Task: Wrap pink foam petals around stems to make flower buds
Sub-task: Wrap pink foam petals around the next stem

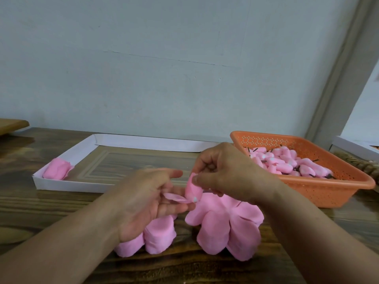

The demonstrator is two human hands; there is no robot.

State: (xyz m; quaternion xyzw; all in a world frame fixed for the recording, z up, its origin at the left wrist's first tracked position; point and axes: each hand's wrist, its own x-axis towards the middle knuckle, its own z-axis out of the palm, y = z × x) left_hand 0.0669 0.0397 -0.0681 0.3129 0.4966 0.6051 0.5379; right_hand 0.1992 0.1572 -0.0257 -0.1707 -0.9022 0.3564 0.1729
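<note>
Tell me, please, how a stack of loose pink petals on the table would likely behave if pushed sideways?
The petal stacks look thin and soft, so they would probably bend rather than slide stiffly. Being unbound layers fanned out on the wooden table, they would likely shear apart. They seem very light.

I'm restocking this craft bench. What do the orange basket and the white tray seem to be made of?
The orange basket looks like moulded plastic: a smooth, slightly glossy rim and walls pierced with rows of small holes. The white tray looks like matte card or thick paper: thin flat walls with sharp folded corners. Neither can be told for sure.
</note>
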